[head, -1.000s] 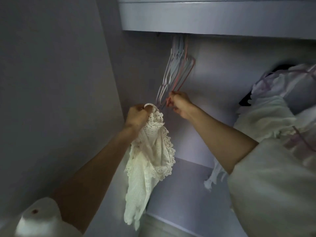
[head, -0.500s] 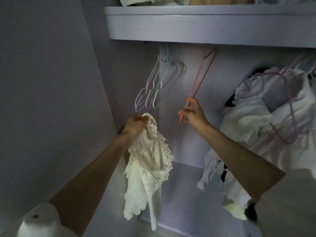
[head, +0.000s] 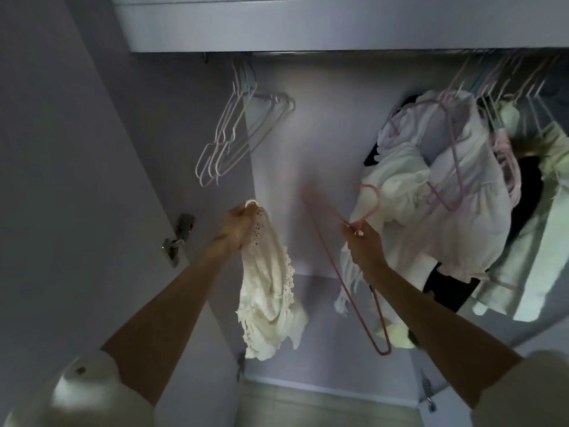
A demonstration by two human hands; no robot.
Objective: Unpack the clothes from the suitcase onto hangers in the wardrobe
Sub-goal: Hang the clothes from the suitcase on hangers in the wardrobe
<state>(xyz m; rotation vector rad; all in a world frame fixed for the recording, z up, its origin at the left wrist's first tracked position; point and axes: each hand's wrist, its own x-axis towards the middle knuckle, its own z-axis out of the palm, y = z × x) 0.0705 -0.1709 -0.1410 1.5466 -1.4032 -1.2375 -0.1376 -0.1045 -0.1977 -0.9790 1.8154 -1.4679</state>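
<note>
Cream lace garment point(head: 271, 291) is hanging down from the left hand point(head: 238, 228), whose fingers are bunching its top edge tightly. Well apart from it, the right hand point(head: 363, 245) is pinching the pink hanger point(head: 341, 283) near its hook; the hook is curling up just above this grip, and the long frame is slanting down below it, free of the rail point(head: 338, 53). Above the left hand, empty pale hangers point(head: 234, 134) are hanging together. Beside the right hand, hung clothes point(head: 437, 186) are crowding the rail.
</note>
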